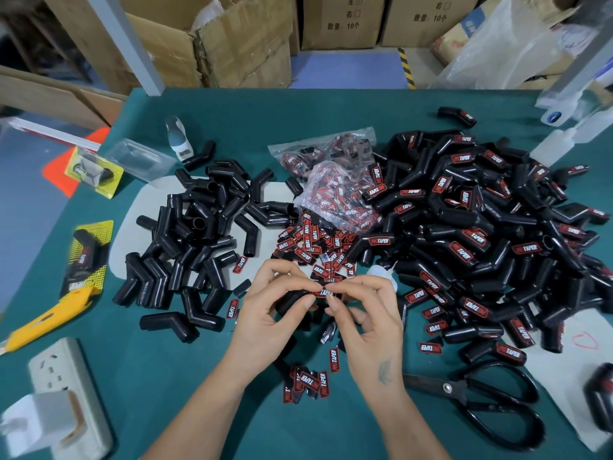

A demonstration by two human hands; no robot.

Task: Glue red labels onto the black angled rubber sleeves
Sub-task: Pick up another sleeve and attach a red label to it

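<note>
My left hand (268,307) grips a black angled rubber sleeve (292,302) just above the green table. My right hand (368,313) pinches a red label (326,291) against the top of that sleeve, thumb and forefinger on it. Left of my hands lies a heap of plain black sleeves (195,234). To the right spreads a far larger heap of sleeves bearing red labels (481,227). Loose red labels (315,247) lie scattered beyond my hands, and a few more labels (308,383) sit between my wrists. A small white glue bottle (381,272) peeks out behind my right hand.
Clear bags of labels (331,180) lie mid-table. Black scissors (481,403) rest at the near right. A yellow utility knife (43,313), a white power strip (63,393) and packaged sleeves (88,257) occupy the left edge. Plastic bottles (557,141) stand far right; cardboard boxes (232,44) behind.
</note>
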